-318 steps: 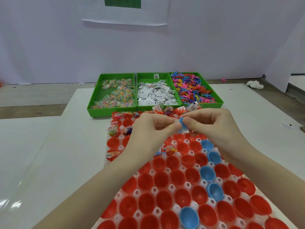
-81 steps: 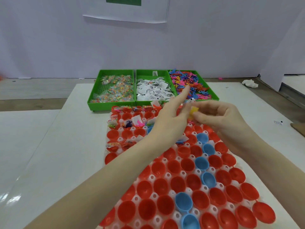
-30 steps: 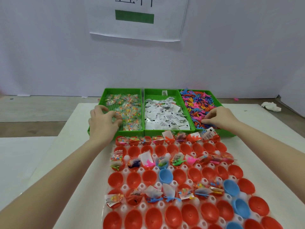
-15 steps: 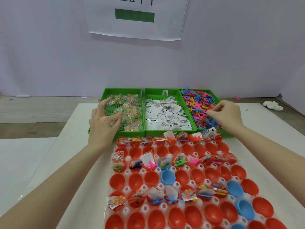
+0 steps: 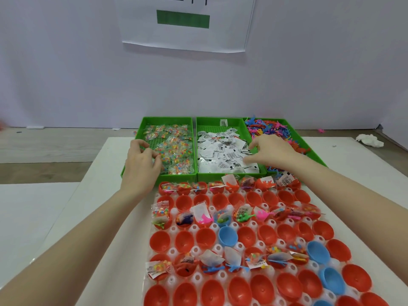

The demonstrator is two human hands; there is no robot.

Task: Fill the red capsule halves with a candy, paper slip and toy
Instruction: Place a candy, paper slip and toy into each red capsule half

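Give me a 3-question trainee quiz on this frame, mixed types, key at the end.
1. True or false: the right hand is over the paper slip tray.
2. The left hand reaches into which tray? A) toy tray B) candy tray C) paper slip tray
3. Fill in: among the red capsule halves, a few empty halves are ____ in colour.

Key: 1 true. 2 B, the candy tray; fingers curl round candy packets. 3 blue.
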